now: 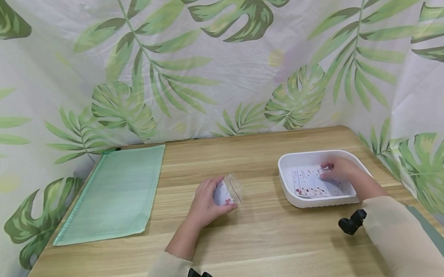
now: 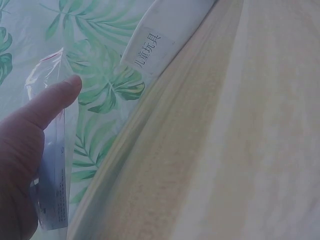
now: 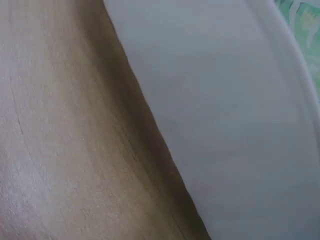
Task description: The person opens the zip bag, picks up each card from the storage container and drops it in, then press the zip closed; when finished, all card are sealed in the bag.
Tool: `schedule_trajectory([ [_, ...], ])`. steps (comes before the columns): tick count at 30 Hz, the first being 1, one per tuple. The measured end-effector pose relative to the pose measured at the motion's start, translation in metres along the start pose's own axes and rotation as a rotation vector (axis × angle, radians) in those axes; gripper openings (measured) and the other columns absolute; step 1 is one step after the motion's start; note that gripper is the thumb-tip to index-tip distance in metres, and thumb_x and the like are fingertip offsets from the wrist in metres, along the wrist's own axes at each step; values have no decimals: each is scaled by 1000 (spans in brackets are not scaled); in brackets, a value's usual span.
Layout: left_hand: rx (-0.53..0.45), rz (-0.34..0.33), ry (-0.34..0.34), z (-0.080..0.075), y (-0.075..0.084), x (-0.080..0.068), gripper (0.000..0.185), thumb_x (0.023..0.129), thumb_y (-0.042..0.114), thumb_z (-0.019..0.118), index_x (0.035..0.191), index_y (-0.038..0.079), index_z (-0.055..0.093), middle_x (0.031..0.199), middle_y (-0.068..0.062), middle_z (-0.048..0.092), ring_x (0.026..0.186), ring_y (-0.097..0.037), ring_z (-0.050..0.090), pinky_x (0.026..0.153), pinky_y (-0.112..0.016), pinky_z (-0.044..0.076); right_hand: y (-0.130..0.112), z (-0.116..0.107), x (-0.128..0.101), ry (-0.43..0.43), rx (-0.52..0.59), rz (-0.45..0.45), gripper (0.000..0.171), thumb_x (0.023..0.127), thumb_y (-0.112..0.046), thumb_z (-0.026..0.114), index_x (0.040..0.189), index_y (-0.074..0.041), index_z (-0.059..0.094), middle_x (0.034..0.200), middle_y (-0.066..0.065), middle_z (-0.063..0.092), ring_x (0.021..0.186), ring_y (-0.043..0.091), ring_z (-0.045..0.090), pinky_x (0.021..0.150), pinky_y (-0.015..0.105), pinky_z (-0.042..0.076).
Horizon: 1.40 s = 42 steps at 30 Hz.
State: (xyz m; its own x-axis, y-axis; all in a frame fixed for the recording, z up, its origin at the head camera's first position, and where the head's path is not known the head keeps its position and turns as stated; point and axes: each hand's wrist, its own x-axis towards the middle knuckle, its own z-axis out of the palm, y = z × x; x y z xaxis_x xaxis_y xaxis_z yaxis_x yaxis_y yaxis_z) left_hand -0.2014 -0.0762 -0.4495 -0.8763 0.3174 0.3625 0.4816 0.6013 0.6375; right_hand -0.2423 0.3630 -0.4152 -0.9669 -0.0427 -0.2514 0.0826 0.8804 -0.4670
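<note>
My left hand (image 1: pixel 206 202) holds a small clear zip bag (image 1: pixel 234 189) over the table, thumb on the near side and fingers on the far side. Printed paper in pale tones with reddish figures shows inside it. In the left wrist view the clear bag (image 2: pixel 54 175) stands beside the thumb. My right hand (image 1: pixel 340 169) reaches into a white tray (image 1: pixel 288 193), its thumb and relaxed fingers apart over printed papers (image 1: pixel 312 186) with small red and brown pictures. The right wrist view shows the tray's outer wall (image 3: pixel 215 110), and the right hand is out of that view.
A mint-green mesh zip pouch (image 1: pixel 114 195) lies flat at the table's left. The tray's side carries a label (image 2: pixel 149 50) with Chinese characters. A grey-green flat edge (image 1: pixel 436 241) shows beyond the right sleeve. Leaf-patterned cloth (image 1: pixel 241 72) hangs behind the wooden table (image 1: pixel 255 243).
</note>
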Motion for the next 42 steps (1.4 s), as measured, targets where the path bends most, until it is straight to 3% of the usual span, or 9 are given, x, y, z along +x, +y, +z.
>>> schedule_trajectory([
  [4, -3, 0, 0, 0, 0, 0, 85, 63, 36, 89, 134, 5, 55, 123, -12, 62, 114, -30, 54, 101, -48, 39, 5, 4, 6, -22, -14, 16, 56, 84, -27, 76, 122, 9, 57, 125, 33, 56, 115, 46, 53, 102, 60, 39],
  [18, 1, 16, -1, 0, -1, 0, 85, 64, 37, 88, 134, 5, 55, 124, -13, 61, 115, -31, 54, 102, -50, 40, 2, 4, 6, 47, 3, 40, 48, 83, -25, 77, 116, 4, 58, 113, 23, 59, 100, 34, 54, 93, 53, 42],
  [29, -14, -3, -9, -1, 1, -1, 85, 64, 36, 89, 135, 5, 54, 125, -12, 61, 116, -30, 53, 102, -50, 40, -7, -6, -5, 113, 37, 60, 27, 92, -22, 66, 108, 0, 59, 104, 18, 57, 95, 32, 51, 80, 41, 42],
  [34, -11, -12, -13, -1, 0, -1, 85, 64, 36, 88, 136, 6, 54, 125, -12, 61, 116, -30, 53, 102, -49, 40, -11, -19, -11, 89, 88, -2, 27, 94, -15, 60, 113, 4, 59, 102, 19, 58, 93, 30, 51, 75, 32, 43],
  [38, -5, -13, -10, -2, 1, -1, 86, 64, 36, 88, 136, 6, 53, 125, -12, 61, 117, -30, 53, 102, -49, 40, -17, -31, -18, 101, 64, -78, 28, 91, -10, 60, 113, 7, 63, 96, 16, 61, 87, 25, 54, 70, 28, 45],
  [42, -9, -21, -14, -2, 2, -1, 86, 64, 36, 88, 137, 7, 53, 127, -12, 60, 119, -31, 52, 104, -50, 39, -26, -41, -28, 117, 55, -93, 35, 92, -12, 61, 121, 7, 62, 97, 17, 64, 81, 19, 56, 66, 27, 47],
])
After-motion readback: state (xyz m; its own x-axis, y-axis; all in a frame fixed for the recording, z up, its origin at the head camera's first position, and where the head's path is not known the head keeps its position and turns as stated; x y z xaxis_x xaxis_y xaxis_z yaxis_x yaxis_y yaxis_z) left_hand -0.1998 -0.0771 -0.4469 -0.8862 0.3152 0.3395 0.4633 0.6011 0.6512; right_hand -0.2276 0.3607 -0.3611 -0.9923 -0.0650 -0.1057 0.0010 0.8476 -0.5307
